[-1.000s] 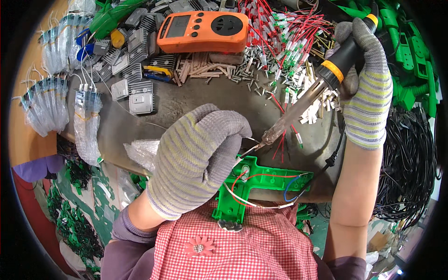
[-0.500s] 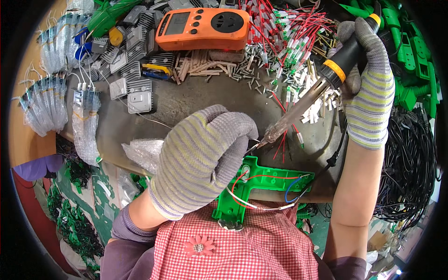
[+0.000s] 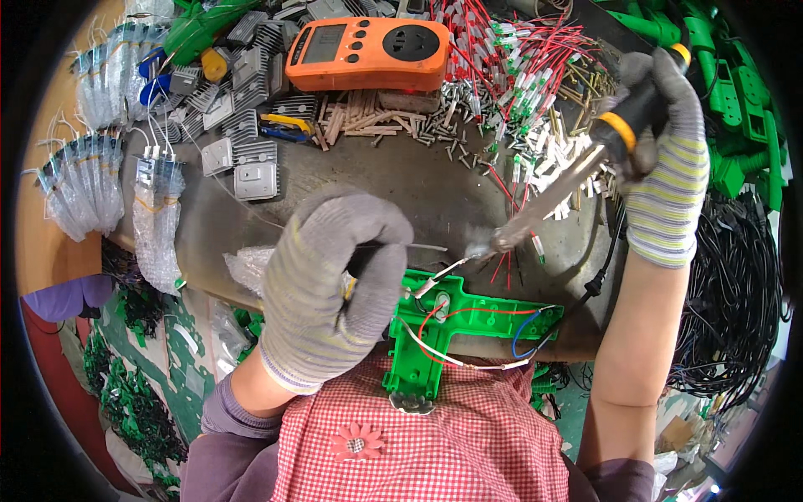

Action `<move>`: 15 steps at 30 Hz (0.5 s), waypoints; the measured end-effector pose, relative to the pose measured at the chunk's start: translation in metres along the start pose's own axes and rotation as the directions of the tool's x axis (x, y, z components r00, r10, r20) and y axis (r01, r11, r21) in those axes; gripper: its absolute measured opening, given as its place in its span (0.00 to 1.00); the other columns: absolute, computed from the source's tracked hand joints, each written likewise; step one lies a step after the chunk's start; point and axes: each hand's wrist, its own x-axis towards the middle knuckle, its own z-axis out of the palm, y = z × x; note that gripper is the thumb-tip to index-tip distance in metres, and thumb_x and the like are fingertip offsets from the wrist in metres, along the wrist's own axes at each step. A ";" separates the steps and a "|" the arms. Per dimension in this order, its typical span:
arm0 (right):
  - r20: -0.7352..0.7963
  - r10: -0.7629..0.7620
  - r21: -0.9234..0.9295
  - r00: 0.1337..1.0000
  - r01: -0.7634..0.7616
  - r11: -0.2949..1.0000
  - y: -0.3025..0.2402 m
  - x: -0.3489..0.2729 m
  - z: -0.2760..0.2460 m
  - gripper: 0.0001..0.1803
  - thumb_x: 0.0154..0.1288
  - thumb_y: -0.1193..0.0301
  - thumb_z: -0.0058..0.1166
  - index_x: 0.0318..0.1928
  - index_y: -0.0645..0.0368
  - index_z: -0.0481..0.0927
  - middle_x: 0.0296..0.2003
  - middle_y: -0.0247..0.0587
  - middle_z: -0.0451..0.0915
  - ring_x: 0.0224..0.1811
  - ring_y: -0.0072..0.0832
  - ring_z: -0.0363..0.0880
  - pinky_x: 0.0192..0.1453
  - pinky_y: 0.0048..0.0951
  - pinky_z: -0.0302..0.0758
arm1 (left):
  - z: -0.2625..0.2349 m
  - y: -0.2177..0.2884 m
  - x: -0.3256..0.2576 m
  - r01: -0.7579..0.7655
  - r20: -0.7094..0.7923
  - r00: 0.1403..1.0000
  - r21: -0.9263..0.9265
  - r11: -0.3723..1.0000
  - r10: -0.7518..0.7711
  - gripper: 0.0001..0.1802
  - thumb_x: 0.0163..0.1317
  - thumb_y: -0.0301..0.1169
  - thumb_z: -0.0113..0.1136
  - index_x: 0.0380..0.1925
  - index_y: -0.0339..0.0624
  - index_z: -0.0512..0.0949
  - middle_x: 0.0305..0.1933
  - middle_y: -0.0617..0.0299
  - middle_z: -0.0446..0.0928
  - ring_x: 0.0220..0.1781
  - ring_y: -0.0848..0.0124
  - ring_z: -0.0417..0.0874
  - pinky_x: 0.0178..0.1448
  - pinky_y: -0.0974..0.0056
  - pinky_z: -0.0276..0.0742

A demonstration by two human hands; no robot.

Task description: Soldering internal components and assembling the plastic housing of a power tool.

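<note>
My right hand (image 3: 669, 125), in a striped glove, is wrapped round the black handle of a soldering iron (image 3: 556, 197). Its blurred tip points down-left, with a pale smear around it. My left hand (image 3: 335, 284), gloved alike, is closed in a pinch on a thin solder wire (image 3: 428, 247), whose end sticks out toward the iron tip but stays apart from it. Just below lies an open green plastic housing (image 3: 418, 360), T-shaped, against my apron. Red, blue and white wires run across it; one white wire (image 3: 441, 278) rises with its bare end near the tip.
Beyond my hands are an orange meter (image 3: 368, 54), grey heat sinks (image 3: 255, 167), screws (image 3: 435, 125) and red-wired indicator lights (image 3: 519, 75). Bubble-wrapped boards (image 3: 157, 226) hang at the left table edge. Black cables (image 3: 728, 301) and green housings (image 3: 736, 100) are piled right.
My left hand has drawn left and down, away from the wire joint. The iron has lifted slightly right, and its tip has left the white wire's end.
</note>
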 end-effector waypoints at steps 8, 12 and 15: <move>-0.165 0.248 0.336 0.955 -0.182 0.924 -0.023 -0.027 -0.029 0.15 0.70 0.60 0.59 0.41 0.59 0.77 0.31 0.37 0.79 0.22 0.25 0.74 0.27 0.26 0.76 | -0.031 0.030 -0.024 0.073 0.264 0.964 -0.300 0.951 0.009 0.05 0.46 0.19 0.67 0.21 0.41 0.80 0.22 0.62 0.77 0.21 0.63 0.78 0.29 0.62 0.73; 0.072 0.284 0.305 0.956 -0.292 0.906 -0.013 -0.046 -0.033 0.20 0.70 0.53 0.56 0.38 0.61 0.76 0.22 0.36 0.74 0.17 0.23 0.72 0.19 0.22 0.69 | -0.020 0.032 -0.014 -0.006 0.342 0.939 -0.070 0.998 0.029 0.08 0.45 0.20 0.71 0.27 0.43 0.84 0.24 0.61 0.79 0.24 0.64 0.80 0.28 0.64 0.74; 0.010 0.332 0.284 0.943 -0.322 0.903 -0.010 -0.056 -0.023 0.19 0.70 0.54 0.56 0.38 0.60 0.77 0.23 0.37 0.75 0.18 0.23 0.73 0.21 0.21 0.70 | -0.015 0.030 -0.017 -0.065 0.302 0.951 -0.012 0.998 0.066 0.11 0.45 0.20 0.72 0.30 0.44 0.85 0.27 0.61 0.79 0.25 0.64 0.81 0.29 0.64 0.74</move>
